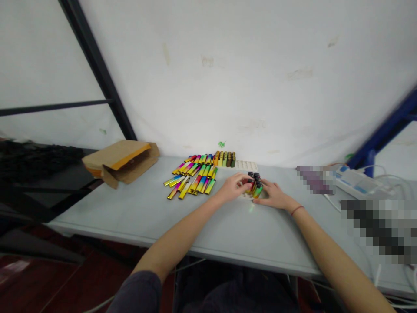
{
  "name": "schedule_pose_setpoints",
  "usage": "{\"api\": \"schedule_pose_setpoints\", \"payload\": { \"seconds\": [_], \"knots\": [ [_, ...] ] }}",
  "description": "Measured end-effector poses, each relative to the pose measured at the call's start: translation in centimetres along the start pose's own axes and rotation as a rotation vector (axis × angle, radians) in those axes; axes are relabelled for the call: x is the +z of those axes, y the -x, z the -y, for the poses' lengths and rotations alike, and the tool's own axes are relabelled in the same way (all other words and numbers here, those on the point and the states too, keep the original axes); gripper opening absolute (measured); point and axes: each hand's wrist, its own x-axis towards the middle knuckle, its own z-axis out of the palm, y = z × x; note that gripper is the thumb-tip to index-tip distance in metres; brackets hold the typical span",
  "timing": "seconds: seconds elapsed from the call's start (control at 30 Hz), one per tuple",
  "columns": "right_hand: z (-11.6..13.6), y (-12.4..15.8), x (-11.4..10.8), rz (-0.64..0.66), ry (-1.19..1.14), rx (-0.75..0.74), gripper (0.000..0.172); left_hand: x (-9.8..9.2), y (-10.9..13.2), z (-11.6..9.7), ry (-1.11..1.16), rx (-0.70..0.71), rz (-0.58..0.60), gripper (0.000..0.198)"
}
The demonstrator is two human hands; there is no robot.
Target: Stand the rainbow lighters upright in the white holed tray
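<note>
Several black-topped, shiny coloured tubes (257, 191) stand close together in a white holder (245, 196); their exact kind is too small to tell. My left hand (233, 188) reaches them from the left, its fingers closed around a red black-topped tube (249, 184). From the right, my right hand (274, 194) cups the group, thumb at the holder's front edge and fingers behind. Both hands partly hide the holder. Left of them, shiny rainbow metallic tubes (198, 184) lie in loose rows on the grey table (143, 213).
Behind my hands, yellow-to-dark tubes (224, 159) stand upright in rows beside another white holder with small holes (246, 165). An opened cardboard box (120, 158) lies at the left. Power strips with cables (365, 182) and blurred-out items (378, 230) occupy the right side. A wall closes the back.
</note>
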Motion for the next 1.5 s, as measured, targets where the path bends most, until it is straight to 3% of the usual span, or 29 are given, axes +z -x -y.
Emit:
{"api": "schedule_pose_setpoints", "payload": {
  "seconds": [0.17, 0.37, 0.7, 1.0, 1.1, 1.23, 1.33, 1.5],
  "knots": [
    [-0.1, 0.0, 0.1, -0.010, 0.004, -0.002, 0.097, 0.1, 0.1, 1.3, -0.095, 0.010, 0.090, 0.028],
    [-0.2, 0.1, 0.2, -0.002, 0.008, -0.006, 0.095, 0.3, 0.3, 1.7, -0.206, 0.041, 0.113, 0.030],
    [0.0, 0.1, 0.1, -0.003, 0.001, 0.014, 0.093, 0.4, 0.5, 1.3, -0.306, 0.006, 0.084, 0.032],
    [0.0, 0.0, 0.1, -0.003, 0.002, 0.010, 0.096, -0.6, 0.3, -0.7, -0.601, 0.058, 0.150, 0.031],
    [0.0, 0.0, 0.1, 0.007, 0.012, 0.018, 0.099, -1.7, 0.0, -2.1, -0.837, -0.082, 0.144, 0.036],
    [0.1, 0.0, 0.0, 0.026, 0.019, 0.014, 0.101, -4.5, -0.6, -4.0, -1.193, -0.479, 0.165, 0.033],
    [0.1, -0.1, -0.1, 0.026, 0.013, 0.017, 0.100, -6.5, -0.8, -4.8, -1.315, -0.725, 0.200, 0.032],
    [0.1, 0.0, -0.2, 0.038, 0.008, 0.029, 0.100, -7.4, -1.0, -5.1, -1.337, -0.842, 0.263, 0.040]
  ]
}}
